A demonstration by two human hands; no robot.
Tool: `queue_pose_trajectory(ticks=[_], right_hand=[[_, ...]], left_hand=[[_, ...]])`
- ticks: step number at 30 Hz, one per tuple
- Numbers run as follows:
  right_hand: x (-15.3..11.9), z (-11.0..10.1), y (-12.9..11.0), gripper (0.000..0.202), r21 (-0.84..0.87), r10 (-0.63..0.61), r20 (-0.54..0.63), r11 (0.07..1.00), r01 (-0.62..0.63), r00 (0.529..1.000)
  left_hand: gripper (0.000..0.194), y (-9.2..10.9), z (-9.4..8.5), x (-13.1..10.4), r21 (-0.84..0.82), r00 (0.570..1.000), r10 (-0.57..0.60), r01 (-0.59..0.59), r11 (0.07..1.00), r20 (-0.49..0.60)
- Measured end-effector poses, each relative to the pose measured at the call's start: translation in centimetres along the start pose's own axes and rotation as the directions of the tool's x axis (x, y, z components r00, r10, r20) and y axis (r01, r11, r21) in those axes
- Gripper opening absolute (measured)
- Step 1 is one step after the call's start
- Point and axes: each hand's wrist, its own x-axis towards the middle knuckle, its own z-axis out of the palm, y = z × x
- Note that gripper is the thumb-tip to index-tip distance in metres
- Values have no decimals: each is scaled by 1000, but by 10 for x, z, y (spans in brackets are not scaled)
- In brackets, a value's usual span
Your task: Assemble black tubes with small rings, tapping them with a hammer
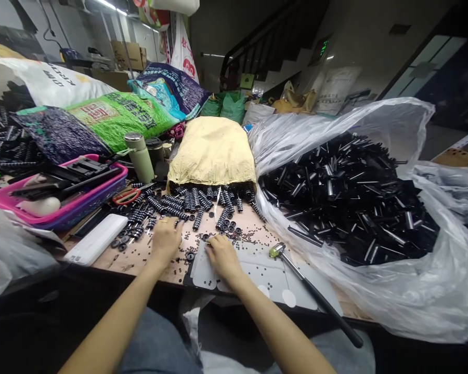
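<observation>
My left hand reaches over the pile of black ribbed rollers, its fingers curled at the pile's near edge; what they hold, if anything, is hidden. Beside it, my right hand is over the left end of the grey mat, its fingertips bent together near a small black disc. Whatever is in those fingers is too small to make out. Another black disc lies between the hands. Many tiny black rings are scattered over the table and mat.
A hammer lies across the mat, its handle past the table edge. On the right is a plastic bag of black parts. A yellow sack stands behind the rollers. Left are red scissors, a white box and a pink basket.
</observation>
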Motion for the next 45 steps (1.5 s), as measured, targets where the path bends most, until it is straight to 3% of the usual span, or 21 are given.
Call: queue_pose_trajectory(ticks=[3,6,9,13,15,17,19,21,23,25,27,28,29,30,31,33,35,37,40,43,45], right_hand=[[3,-12,2,18,-8,-1,-40,1000,1,999],[-13,-39,26,17,4,8,-122,1000,-8,992],[-35,-80,74,16,-2,149,-249,988,-155,957],[-61,-130,141,13,36,394,-380,910,-413,837],[-69,-144,163,10,93,460,-376,883,-461,805],[-73,-152,173,10,176,515,-353,857,-485,781],[-75,-153,170,9,280,558,-319,828,-487,766],[-77,-148,156,14,399,582,-259,791,-464,771],[-79,-137,132,26,517,575,-171,743,-424,800],[-80,-119,104,32,646,536,-48,660,-383,843],[-80,-101,77,35,870,444,191,337,-360,875],[-80,-92,67,36,901,403,260,226,-371,877],[-79,-86,58,39,910,366,315,146,-388,876],[-79,-82,51,42,905,354,332,141,-401,874],[-79,-80,47,46,896,365,311,194,-399,877],[-80,-84,43,66,825,364,185,447,-346,913],[-80,-93,45,95,613,240,50,759,-219,970],[-81,-100,48,107,357,61,27,932,-67,998],[-82,-103,52,101,203,-17,-2,979,17,1000],[-86,-97,53,105,256,58,-70,966,-39,996],[-89,-94,52,105,320,78,-77,946,-49,994]], left_hand=[[31,34,20,8,61,994,12,-19,998,107],[25,44,30,18,100,989,-7,-8,995,145],[29,43,15,24,46,991,14,-21,999,136],[31,54,-26,16,-181,994,89,-78,980,55],[24,69,-37,2,-287,973,175,-126,950,150],[18,86,-33,-15,-388,929,256,-139,911,268],[18,101,-18,-31,-510,906,294,-105,853,305],[23,113,0,-41,-642,926,240,3,766,292],[28,125,12,-46,-752,938,139,160,639,318],[34,139,16,-46,-814,906,103,313,490,411],[36,152,13,-44,-814,840,143,443,375,523],[37,157,10,-43,-799,807,157,499,336,569],[37,160,8,-42,-779,779,156,544,310,607],[36,162,6,-41,-762,761,142,579,289,633],[36,163,4,-40,-749,750,122,606,268,650],[35,160,3,-39,-724,723,109,647,240,682],[34,155,3,-38,-700,689,143,671,244,711],[34,152,1,-38,-688,665,188,670,277,723],[32,151,-3,-38,-695,660,218,683,226,719],[34,151,-6,-39,-696,669,225,716,60,708],[38,150,-7,-41,-691,670,217,723,25,709]])
